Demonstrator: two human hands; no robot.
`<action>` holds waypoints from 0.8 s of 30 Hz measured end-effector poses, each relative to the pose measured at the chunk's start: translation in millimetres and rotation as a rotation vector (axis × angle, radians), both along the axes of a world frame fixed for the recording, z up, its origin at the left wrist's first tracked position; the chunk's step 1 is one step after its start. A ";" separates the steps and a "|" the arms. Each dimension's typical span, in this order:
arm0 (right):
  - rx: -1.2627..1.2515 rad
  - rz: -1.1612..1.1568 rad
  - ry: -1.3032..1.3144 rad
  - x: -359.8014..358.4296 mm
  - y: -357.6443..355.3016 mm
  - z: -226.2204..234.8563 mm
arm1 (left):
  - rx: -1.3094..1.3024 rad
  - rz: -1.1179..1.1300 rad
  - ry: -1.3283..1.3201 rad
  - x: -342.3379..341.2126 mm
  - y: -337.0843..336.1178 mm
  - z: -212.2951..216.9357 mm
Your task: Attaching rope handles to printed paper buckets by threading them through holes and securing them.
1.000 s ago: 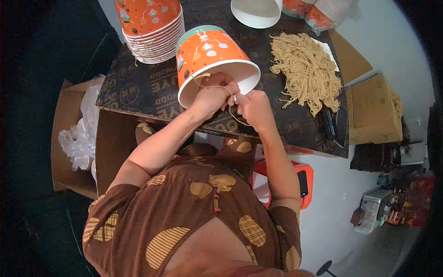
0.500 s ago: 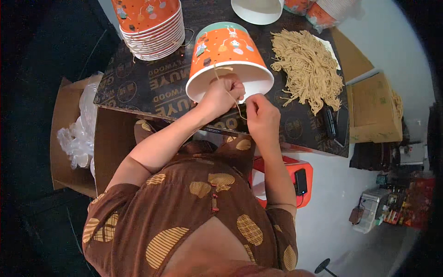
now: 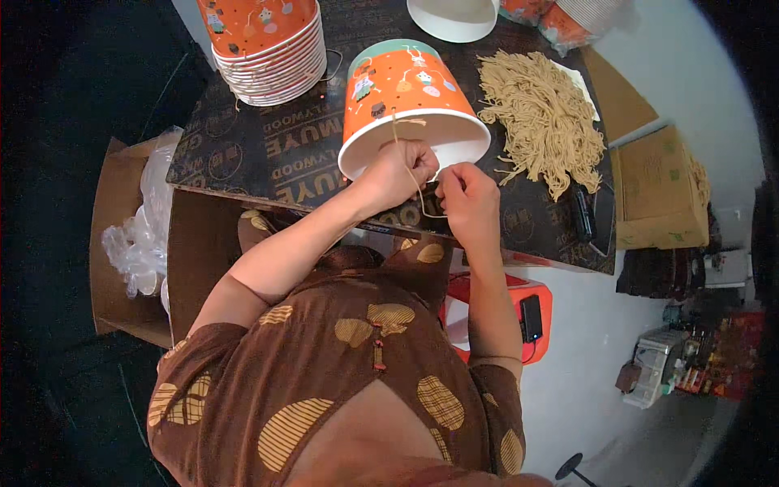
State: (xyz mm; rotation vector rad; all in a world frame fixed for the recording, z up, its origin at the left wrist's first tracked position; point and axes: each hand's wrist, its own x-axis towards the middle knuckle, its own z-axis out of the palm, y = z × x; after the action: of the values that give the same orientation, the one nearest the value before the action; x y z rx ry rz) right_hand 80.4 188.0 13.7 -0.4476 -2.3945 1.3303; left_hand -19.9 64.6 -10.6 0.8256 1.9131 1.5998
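Note:
An orange paper bucket (image 3: 398, 85) with a pale green base band lies tipped on the dark table, its white mouth toward me. A thin tan cord (image 3: 420, 191) passes through the bucket's side near the rim and hangs down in a loop between my hands. My left hand (image 3: 404, 169) is closed at the mouth of the bucket, fingers pinched on the cord. Just right of it, my right hand (image 3: 469, 195) is also closed, pinching the cord's other stretch. The fingertips of both hands are partly hidden.
A stack of orange buckets (image 3: 268, 49) stands at the back left. Tan cords (image 3: 540, 118) lie heaped on the right, beside a black tool (image 3: 583, 215). A white bowl-like container (image 3: 454, 18) sits behind. Cardboard boxes (image 3: 661, 191) flank the table (image 3: 235, 154).
The bucket and both hands have shifted slightly to the right. The cord's loop between the hands hangs a little wider and lower.

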 end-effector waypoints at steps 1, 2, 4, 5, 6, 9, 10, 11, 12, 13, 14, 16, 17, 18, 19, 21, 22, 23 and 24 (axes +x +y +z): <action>0.036 0.003 -0.001 0.5 -1.5 2.8 | -0.017 0.010 0.022 0.9 0.1 1.3; 0.072 0.006 -0.001 1.0 -3.0 5.4 | -0.035 0.019 0.044 1.6 0.3 1.8; 0.187 -0.022 0.000 1.6 -7.4 8.4 | -0.025 0.026 0.076 2.2 0.6 -1.8; 0.302 -0.049 0.003 1.4 -9.7 10.3 | -0.016 0.034 0.108 2.5 0.2 -2.8; 0.301 -0.048 0.004 1.1 -11.6 13.9 | -0.016 0.035 0.109 2.9 -0.5 -2.9; 0.404 -0.070 0.030 0.7 -14.8 19.1 | 0.050 -0.016 0.240 4.7 -0.9 0.2; 0.479 -0.079 0.054 -0.7 -15.8 18.2 | 0.034 -0.021 0.248 5.2 -1.3 1.1; 0.554 -0.088 0.077 -1.5 -16.8 17.7 | 0.018 -0.025 0.256 5.8 -1.3 2.0; 0.555 -0.091 0.077 -1.4 -17.8 18.0 | 0.019 -0.028 0.257 6.9 0.0 3.1; 0.579 -0.084 0.071 -0.6 -19.4 18.7 | 0.051 0.002 0.208 8.5 1.6 4.1; 0.604 -0.078 0.063 0.5 -20.8 19.3 | 0.083 0.032 0.158 9.6 2.8 4.6; 0.613 -0.031 0.164 4.7 -24.6 19.7 | 0.152 0.021 0.108 9.9 4.0 0.7; 0.621 0.019 0.266 7.7 -27.7 20.4 | 0.219 0.014 0.059 9.7 4.2 -2.5; 0.620 0.021 0.266 14.1 -33.4 24.2 | 0.218 0.016 0.058 6.9 3.2 -7.6; 0.665 0.126 0.250 23.6 -41.8 31.9 | 0.235 -0.005 0.063 2.2 0.9 -13.9; 0.646 0.310 0.299 38.2 -54.5 36.0 | 0.132 0.015 -0.105 2.7 1.3 -8.1; 0.586 0.385 0.365 43.8 -58.0 36.7 | 0.132 0.009 -0.105 4.5 1.2 0.9; 0.641 0.446 0.409 48.7 -58.1 29.8 | 0.104 0.001 -0.146 6.1 1.0 8.6; 0.622 0.458 0.573 49.2 -57.9 25.1 | 0.075 -0.006 -0.187 6.6 1.5 11.7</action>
State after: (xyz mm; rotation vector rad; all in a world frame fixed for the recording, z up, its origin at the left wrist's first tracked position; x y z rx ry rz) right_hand 129.6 130.1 38.7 0.6009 -2.2859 0.6453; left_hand -13.3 66.1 1.1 0.6848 1.7286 1.6904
